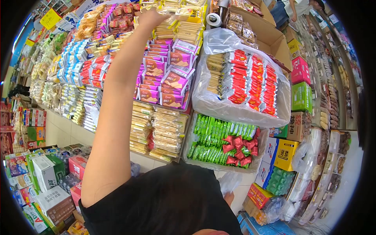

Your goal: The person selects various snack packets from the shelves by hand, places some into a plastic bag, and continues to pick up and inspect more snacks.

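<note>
My left hand (152,17) reaches far forward at the top, over yellow-edged packs of pale stick biscuits (190,31). Its thumb stands apart from the fingers, and the fingertips are hard to make out against the packs. Below it lie purple wafer packets (172,80) in a clear tray. My right hand (229,197) is low at the right of my black shirt, mostly hidden, closed on a clear plastic bag (230,182). Beside my left forearm are red-and-white packets (94,71) and blue-and-white packets (71,58).
A plastic-lined box (284,103) holds red packets; below it, a bin (258,156) holds green and dark red sweets. Cartons (53,199) stand at the lower left, and coloured boxes (300,96) line the right. Part of another person (288,11) shows at the top right.
</note>
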`<state>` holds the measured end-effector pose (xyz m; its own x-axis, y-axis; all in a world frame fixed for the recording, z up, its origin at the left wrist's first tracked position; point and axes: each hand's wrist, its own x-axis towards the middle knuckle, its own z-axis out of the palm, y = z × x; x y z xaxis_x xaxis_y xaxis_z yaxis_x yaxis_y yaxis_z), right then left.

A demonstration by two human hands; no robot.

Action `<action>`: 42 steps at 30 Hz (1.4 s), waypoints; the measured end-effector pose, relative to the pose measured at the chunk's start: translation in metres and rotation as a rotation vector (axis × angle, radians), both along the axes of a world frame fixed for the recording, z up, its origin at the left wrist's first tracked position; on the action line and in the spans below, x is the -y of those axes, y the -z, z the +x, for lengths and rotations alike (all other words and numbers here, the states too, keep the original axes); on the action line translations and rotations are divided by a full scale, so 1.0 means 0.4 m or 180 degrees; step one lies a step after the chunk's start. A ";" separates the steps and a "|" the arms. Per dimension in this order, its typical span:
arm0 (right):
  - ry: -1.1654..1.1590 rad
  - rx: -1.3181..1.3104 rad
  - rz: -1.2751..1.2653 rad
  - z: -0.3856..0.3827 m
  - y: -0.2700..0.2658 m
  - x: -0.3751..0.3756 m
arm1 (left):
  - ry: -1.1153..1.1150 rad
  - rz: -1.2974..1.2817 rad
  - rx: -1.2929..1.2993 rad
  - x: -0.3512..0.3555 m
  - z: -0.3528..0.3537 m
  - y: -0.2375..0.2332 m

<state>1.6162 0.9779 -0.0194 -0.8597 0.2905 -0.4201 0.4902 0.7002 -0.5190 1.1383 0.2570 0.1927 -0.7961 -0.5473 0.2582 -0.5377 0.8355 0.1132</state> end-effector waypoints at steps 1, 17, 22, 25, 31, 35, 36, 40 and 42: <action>-0.0023 0.0025 -0.0005 -0.004 -0.002 0.000 | -0.0126 -0.0097 -0.0006 -0.016 0.004 0.000; -0.0246 -0.0275 0.0284 -0.030 -0.057 0.046 | 0.0651 0.0868 -0.0330 0.060 0.041 -0.011; -0.0159 -0.0304 0.0294 -0.029 -0.042 0.043 | 0.0433 0.0663 -0.0116 0.017 0.053 -0.037; 0.0073 0.0146 0.0037 -0.005 0.026 -0.011 | 0.0184 0.0468 -0.0236 0.006 0.050 -0.027; 0.0092 -0.0007 -0.0065 0.041 0.089 -0.059 | 0.0227 0.0128 -0.1176 0.034 0.076 0.033; -0.0146 -0.0414 0.0204 0.034 0.054 -0.025 | 0.0768 -0.0068 -0.2069 -0.049 0.188 0.019; -0.0129 -0.0237 0.0033 0.031 0.062 -0.034 | 0.0774 -0.0073 -0.2069 -0.077 0.220 0.018; -0.0358 -0.0130 0.0141 0.017 0.049 -0.030 | 0.1255 0.0135 -0.2330 -0.213 0.368 0.002; -0.0315 -0.0169 0.0107 0.015 0.061 -0.036 | 0.1400 0.0285 -0.2328 -0.282 0.440 0.001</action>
<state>1.6223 0.9922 -0.0439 -0.9056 0.2163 -0.3647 0.3904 0.7612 -0.5178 1.3143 0.3699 0.1924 -0.5910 -0.2706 0.7599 0.0671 0.9223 0.3806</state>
